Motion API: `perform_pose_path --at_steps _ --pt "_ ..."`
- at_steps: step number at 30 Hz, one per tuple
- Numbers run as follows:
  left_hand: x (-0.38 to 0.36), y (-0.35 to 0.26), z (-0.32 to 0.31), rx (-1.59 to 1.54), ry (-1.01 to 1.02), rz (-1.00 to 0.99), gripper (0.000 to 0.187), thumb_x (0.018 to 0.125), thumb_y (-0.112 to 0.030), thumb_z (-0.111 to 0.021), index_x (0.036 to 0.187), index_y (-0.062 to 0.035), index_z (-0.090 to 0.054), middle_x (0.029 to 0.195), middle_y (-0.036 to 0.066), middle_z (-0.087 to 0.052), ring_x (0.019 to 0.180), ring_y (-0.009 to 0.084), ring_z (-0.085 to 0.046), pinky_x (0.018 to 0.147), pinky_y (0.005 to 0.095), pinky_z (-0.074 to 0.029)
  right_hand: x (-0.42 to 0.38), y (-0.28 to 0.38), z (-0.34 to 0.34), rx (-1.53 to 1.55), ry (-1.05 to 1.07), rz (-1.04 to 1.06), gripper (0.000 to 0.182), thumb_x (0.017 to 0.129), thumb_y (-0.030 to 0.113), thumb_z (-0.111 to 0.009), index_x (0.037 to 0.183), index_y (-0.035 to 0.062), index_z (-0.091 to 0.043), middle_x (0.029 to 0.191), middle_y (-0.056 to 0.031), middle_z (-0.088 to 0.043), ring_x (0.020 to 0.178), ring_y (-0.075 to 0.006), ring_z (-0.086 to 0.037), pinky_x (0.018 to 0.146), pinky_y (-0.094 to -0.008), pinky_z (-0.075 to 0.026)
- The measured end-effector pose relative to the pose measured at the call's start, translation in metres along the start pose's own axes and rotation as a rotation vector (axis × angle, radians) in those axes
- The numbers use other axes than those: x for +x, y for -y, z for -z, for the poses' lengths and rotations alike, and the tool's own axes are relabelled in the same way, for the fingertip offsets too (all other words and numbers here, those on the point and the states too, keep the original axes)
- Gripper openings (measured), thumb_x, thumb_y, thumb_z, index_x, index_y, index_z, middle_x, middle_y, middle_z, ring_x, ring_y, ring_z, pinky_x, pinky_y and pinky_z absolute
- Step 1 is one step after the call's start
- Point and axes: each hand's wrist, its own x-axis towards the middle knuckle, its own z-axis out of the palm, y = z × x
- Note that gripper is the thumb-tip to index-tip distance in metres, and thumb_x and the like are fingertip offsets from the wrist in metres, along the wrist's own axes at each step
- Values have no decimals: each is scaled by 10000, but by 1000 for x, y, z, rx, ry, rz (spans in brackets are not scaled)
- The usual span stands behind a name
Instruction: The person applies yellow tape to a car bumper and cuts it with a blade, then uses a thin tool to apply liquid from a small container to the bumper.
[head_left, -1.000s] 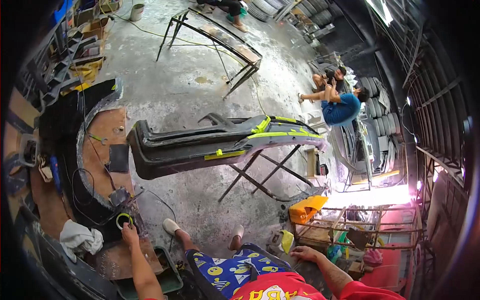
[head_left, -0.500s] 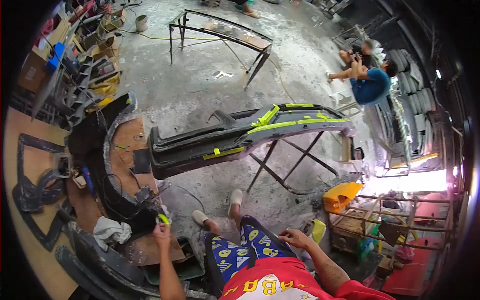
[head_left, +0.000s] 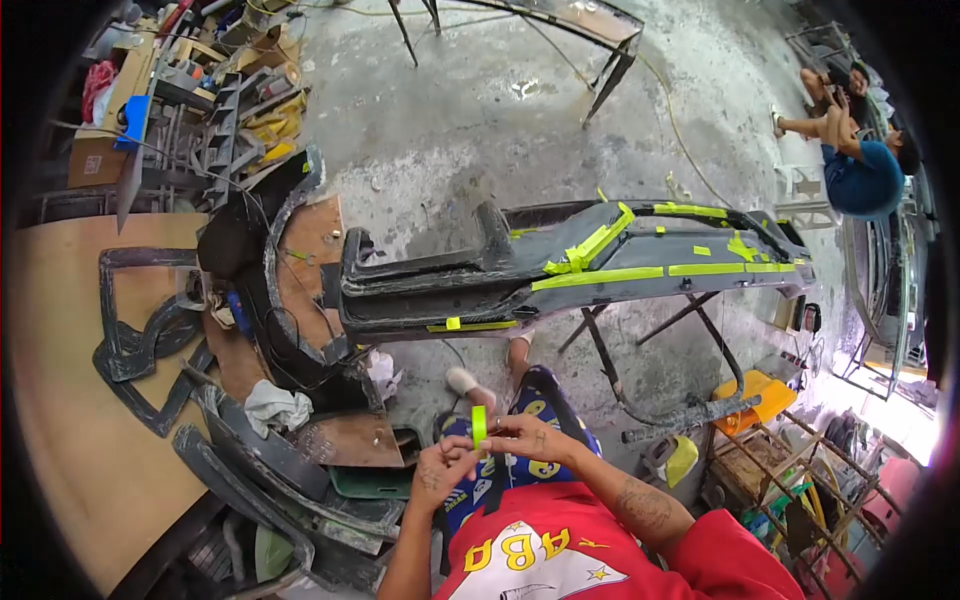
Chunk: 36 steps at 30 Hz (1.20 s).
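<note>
A roll of yellow-green masking tape [head_left: 479,424] is pinched between my two hands, in front of my lap. My left hand [head_left: 443,470] grips it from the left with curled fingers. From the right, my right hand [head_left: 528,439] has thumb and fingertips closed at the roll; whether they hold its loose end or its side is too small to tell. Beyond them lies a long dark grey car bumper [head_left: 430,297] on metal stand legs [head_left: 608,362]. Strips of the same tape [head_left: 598,278] line its edges and cross its surface.
Left are black car-body parts [head_left: 232,238], a white rag [head_left: 278,408] and a wooden board [head_left: 70,330]. A metal rack [head_left: 800,470] and an orange part [head_left: 756,402] stand at right. Two people [head_left: 862,178] sit far right. A metal table frame [head_left: 625,40] stands behind.
My left hand has brought the tape roll from the left bench to in front of my lap. My right hand has moved in from the right and met it. The view has shifted left.
</note>
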Motion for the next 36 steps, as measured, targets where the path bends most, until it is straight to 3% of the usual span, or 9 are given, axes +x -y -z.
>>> perform_pose_path --at_steps 2,4,9,13,15,17,22,28,36 --pt "11 -14 -19 -56 34 9 262 890 -110 -695 1112 19 -642 801 40 -690 643 66 -594 588 209 -452 0 4 8 -16 61 -151 398 954 355 -644 1198 42 -660 1020 -45 -691 907 -121 -629 813 -252 -492" --pt "23 -26 -31 -109 69 10 290 881 -107 -697 1134 23 -638 821 48 -704 639 69 -600 575 214 -455 -1 0 8 261 3 14 439 964 390 -609 1198 23 -669 1036 -48 -704 956 -106 -612 856 -245 -478" --pt "45 -61 -20 296 49 -96 299 902 -138 -689 1155 -3 -606 843 41 -666 704 97 -594 640 245 -478 -13 -10 37 475 -83 -56 398 982 311 -602 1256 24 -623 1114 -60 -685 944 -95 -622 862 -249 -483" --pt "76 -140 39 543 -4 -345 183 981 -113 -504 1070 0 -617 907 123 -608 827 219 -610 744 326 -486 -12 -13 54 539 -639 -43 395 948 203 -641 1279 -3 -578 1127 -78 -678 919 -124 -635 839 -267 -491" --pt "98 -173 58 734 -23 -539 198 960 -73 -518 1066 5 -667 897 138 -587 823 253 -605 730 342 -484 5 -18 57 503 -748 -28 424 935 186 -655 1301 -5 -557 1157 -82 -667 932 -134 -632 839 -267 -489" --pt "122 -196 78 834 29 -570 185 925 -26 -573 1084 -22 -666 820 118 -589 724 234 -604 662 328 -487 30 -17 54 589 -962 73 607 893 191 -697 1390 -31 -429 1239 -122 -616 1088 -201 -612 976 -327 -473" --pt "173 -229 82 806 119 -611 141 880 -9 -635 1018 -30 -655 741 104 -579 646 253 -606 596 336 -479 68 -29 55 657 -1057 107 688 822 176 -762 1385 -19 -416 1268 -104 -585 1154 -205 -566 999 -336 -447" --pt "206 -241 57 1155 441 -732 104 823 -32 -707 920 -31 -668 721 96 -590 605 259 -597 539 338 -455 91 -35 51 856 -1058 242 728 750 114 -819 1349 -20 -427 1285 -115 -560 1173 -212 -547 1011 -332 -432" --pt "208 -249 31 1308 512 -671 76 814 -62 -711 880 -40 -678 718 100 -610 592 279 -611 532 346 -469 100 -15 46 881 -1092 318 639 721 112 -832 1261 21 -503 1170 -61 -623 1081 -174 -586 979 -310 -443"
